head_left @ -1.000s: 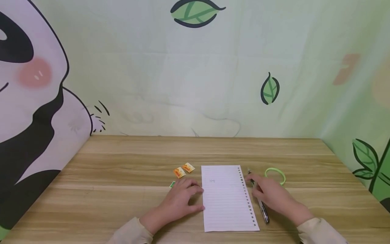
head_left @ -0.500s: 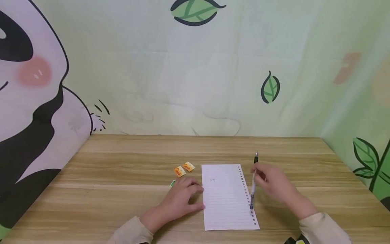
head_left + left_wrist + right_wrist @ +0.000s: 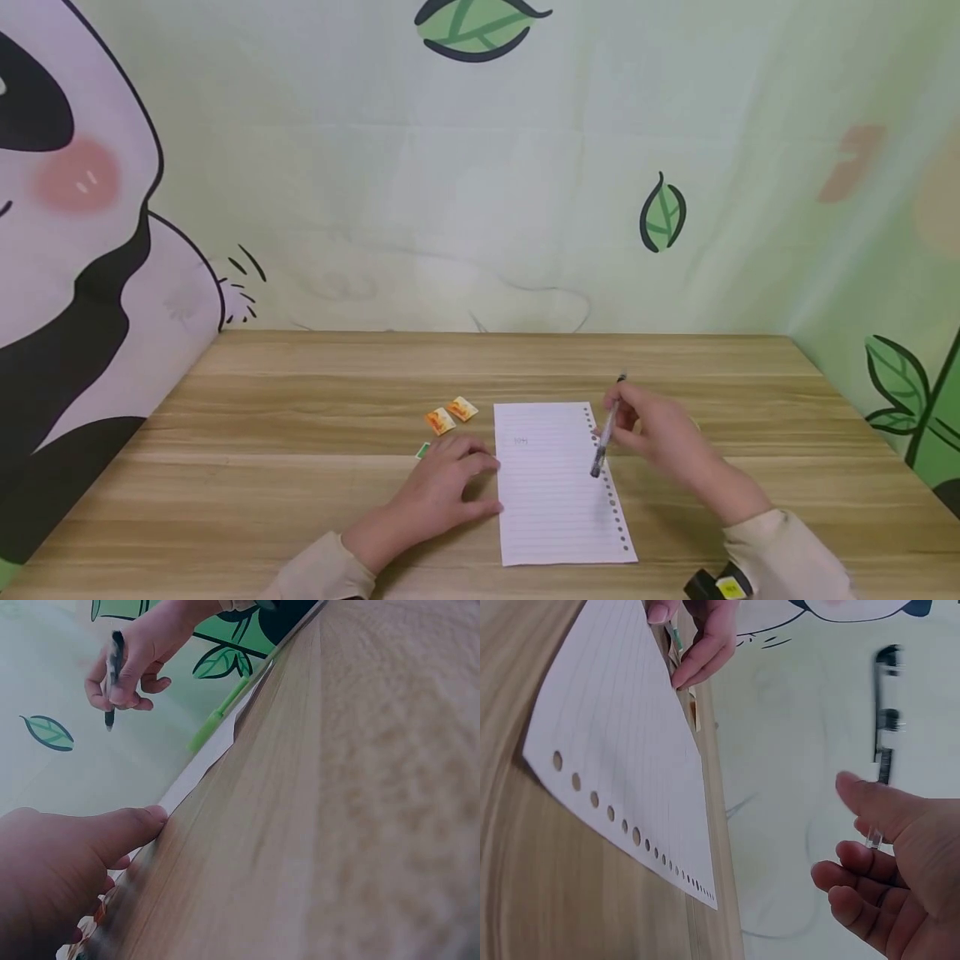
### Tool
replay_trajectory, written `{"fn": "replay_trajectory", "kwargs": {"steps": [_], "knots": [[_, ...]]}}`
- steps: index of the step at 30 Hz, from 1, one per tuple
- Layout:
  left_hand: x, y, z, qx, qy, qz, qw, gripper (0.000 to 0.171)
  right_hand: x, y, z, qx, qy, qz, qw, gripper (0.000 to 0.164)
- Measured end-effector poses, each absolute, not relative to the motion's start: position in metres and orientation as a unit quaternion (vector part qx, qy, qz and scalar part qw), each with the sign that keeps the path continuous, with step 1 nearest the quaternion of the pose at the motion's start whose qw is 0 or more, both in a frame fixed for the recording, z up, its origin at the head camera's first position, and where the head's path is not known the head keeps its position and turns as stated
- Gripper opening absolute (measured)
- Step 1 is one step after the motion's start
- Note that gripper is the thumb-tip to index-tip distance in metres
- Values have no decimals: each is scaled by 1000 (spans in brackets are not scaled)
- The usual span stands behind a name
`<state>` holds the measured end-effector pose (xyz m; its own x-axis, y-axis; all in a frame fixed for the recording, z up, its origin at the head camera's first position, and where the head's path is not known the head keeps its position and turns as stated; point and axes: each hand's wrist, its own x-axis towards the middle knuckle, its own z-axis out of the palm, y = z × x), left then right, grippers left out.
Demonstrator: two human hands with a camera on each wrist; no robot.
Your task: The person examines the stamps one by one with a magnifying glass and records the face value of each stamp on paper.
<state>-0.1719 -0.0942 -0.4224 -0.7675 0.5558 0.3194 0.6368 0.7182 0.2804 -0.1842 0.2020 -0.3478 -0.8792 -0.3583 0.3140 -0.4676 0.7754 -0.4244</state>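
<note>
A lined white sheet of loose-leaf paper [image 3: 558, 500] lies on the table, holes along its right edge and a small faint scribble at upper left. My left hand [image 3: 450, 479] rests at its left edge, thumb and fingertips touching the margin, as the left wrist view also shows. Between thumb and fingers, my right hand [image 3: 660, 425] pinches a pen [image 3: 604, 442] with a clear barrel and black parts. The pen is raised over the sheet's right edge, its tip pointing away from me; in the left wrist view the right hand [image 3: 139, 664] appears above the tabletop.
Two small orange-and-white packets [image 3: 440, 421] lie beyond my left hand, near a small green-edged piece [image 3: 423, 451] partly hidden by it. A light green ring [image 3: 214, 720] lies past the sheet, mostly covered by my right hand in the head view. A printed backdrop [image 3: 480, 208] stands behind the table.
My right hand has picked the pen up off the table beside the sheet, lifted it and brought it left over the paper's edge, tilting it. The left hand has stayed put.
</note>
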Motion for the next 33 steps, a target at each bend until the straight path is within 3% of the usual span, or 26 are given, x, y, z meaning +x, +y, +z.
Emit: {"fn": "replay_trajectory", "kwargs": {"steps": [9,12,21,25,33], "knots": [[-172,-94,-422,-325,-920,-189,107,41,-184,195,-342,220,-928,277,118,12],[-172,-94,-422,-327,-920,-186,108,41,-184,194,-342,225,-915,312,122,18],[-172,-94,-422,-326,-921,-185,108,41,-189,186,-341,152,-876,457,41,36],[-172,-94,-422,-326,-921,-186,106,41,-192,181,-343,139,-859,493,21,31],[-172,-94,-423,-326,-921,-186,106,41,-201,171,-353,147,-841,519,35,20]]}}
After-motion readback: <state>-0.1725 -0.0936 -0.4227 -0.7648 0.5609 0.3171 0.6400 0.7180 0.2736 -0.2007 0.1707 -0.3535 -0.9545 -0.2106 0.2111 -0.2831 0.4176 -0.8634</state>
